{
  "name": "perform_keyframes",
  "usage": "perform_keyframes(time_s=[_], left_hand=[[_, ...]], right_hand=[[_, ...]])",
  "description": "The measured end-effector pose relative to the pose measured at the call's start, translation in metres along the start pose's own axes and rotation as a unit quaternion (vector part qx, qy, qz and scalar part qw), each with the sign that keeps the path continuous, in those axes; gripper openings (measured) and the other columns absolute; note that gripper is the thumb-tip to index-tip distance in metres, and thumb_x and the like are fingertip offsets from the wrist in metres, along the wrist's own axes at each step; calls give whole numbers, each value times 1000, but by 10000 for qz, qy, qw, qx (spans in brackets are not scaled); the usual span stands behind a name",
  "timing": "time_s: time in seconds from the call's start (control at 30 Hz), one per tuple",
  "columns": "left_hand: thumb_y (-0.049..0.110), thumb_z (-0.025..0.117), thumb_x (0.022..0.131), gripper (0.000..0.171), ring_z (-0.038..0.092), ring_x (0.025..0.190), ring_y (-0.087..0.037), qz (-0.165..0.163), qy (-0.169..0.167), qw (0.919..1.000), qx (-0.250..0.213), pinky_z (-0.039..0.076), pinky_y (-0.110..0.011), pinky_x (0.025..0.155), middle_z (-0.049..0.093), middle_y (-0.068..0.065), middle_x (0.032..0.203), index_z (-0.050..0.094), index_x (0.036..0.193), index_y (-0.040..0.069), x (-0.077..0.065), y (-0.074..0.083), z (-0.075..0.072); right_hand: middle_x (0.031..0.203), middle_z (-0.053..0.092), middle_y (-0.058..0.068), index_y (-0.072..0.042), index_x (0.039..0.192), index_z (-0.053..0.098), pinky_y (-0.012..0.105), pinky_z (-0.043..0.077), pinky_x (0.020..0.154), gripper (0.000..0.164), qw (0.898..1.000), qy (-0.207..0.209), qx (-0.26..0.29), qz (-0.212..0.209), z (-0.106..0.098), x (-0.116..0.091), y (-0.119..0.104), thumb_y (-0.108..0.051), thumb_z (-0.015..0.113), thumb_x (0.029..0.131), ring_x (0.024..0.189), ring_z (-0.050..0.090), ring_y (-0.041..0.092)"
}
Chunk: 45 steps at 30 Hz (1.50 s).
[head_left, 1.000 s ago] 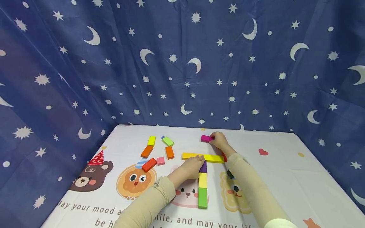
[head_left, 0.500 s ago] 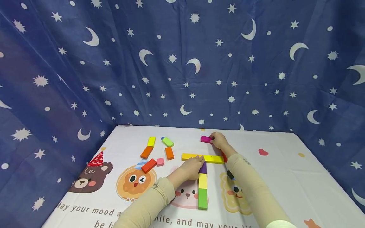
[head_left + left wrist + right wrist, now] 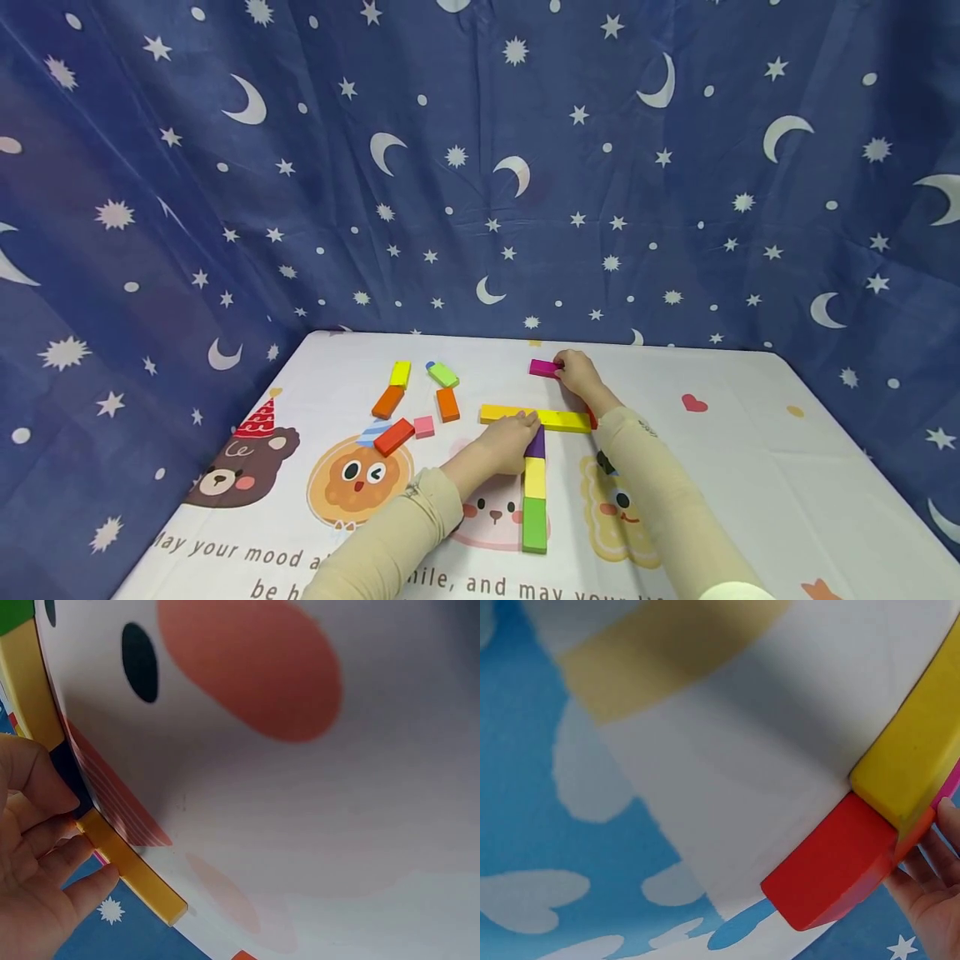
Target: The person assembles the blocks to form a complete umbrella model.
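Note:
My left hand (image 3: 508, 443) rests on a T of wooden blocks, its thumb by the purple block (image 3: 536, 444) and its fingertips on the orange-yellow block (image 3: 135, 870). Below the purple block lie a pale yellow block (image 3: 535, 479) and a green block (image 3: 535, 527). A bright yellow block (image 3: 566, 421) continues the crossbar to the right. Farther back, my right hand (image 3: 579, 373) pinches the right end of a magenta block (image 3: 543, 368). In the right wrist view a red block (image 3: 831, 861) touches the yellow one; my fingers partly hide an orange edge beyond it.
Loose blocks lie to the left: yellow (image 3: 401, 374), light green (image 3: 444, 375), two orange ones (image 3: 387, 402), pink (image 3: 424, 427) and red (image 3: 394, 437). A white printed cloth (image 3: 750, 467) covers the table. A blue starry curtain (image 3: 480, 167) hangs behind and to the left.
Almost nothing differs; both hands and the blocks keep their places, and only the head view shifts slightly.

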State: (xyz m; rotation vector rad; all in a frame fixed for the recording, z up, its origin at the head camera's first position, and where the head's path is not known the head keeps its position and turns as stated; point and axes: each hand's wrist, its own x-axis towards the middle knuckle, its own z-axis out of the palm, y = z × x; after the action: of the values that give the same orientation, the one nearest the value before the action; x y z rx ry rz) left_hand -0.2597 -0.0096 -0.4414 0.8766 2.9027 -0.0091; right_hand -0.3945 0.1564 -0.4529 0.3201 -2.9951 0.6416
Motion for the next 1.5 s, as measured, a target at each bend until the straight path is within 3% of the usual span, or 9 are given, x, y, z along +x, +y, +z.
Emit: perform_keyframes(time_s=[0.23, 0.43, 0.77, 1.07, 1.5], left_hand=[[14, 66, 80, 64, 41, 136, -23, -4, -69, 10000, -53, 37, -40, 110, 42, -6, 147, 45, 140, 7, -1, 2, 1], [14, 66, 80, 64, 41, 136, -22, -6, -37, 10000, -33, 37, -40, 109, 43, -6, 147, 45, 140, 7, 0, 2, 0], [14, 67, 80, 64, 41, 136, -23, -49, 4, 10000, -26, 38, -41, 109, 42, -6, 148, 45, 140, 7, 1, -1, 0], [15, 67, 80, 64, 41, 136, -22, -7, 48, 10000, 37, 38, -40, 109, 43, -5, 147, 45, 140, 8, 0, -1, 0], [15, 67, 80, 64, 41, 136, -22, 5, 37, 10000, 50, 38, -40, 109, 42, -6, 147, 45, 140, 8, 1, -1, 3]], right_hand=[[104, 67, 20, 6, 110, 65, 42, 49, 96, 24, 9998, -96, 38, 188, 2, -1, 0, -2, 62, 88, 93, 60, 30], [113, 64, 23, 5, 121, 59, 44, 47, 99, 33, 9996, -222, -15, 195, -2, -2, 3, -5, 60, 89, 101, 60, 33], [112, 64, 22, 5, 116, 61, 41, 51, 95, 37, 9958, -834, -107, 351, -23, -6, 9, -7, 69, 81, 92, 57, 29], [106, 66, 22, 7, 111, 63, 41, 52, 92, 32, 9976, -605, -231, 248, -24, -12, 10, -5, 69, 82, 87, 57, 29], [106, 65, 22, 6, 114, 62, 40, 53, 91, 33, 9961, -623, -121, 616, -22, -12, 13, -6, 67, 83, 88, 57, 28]])
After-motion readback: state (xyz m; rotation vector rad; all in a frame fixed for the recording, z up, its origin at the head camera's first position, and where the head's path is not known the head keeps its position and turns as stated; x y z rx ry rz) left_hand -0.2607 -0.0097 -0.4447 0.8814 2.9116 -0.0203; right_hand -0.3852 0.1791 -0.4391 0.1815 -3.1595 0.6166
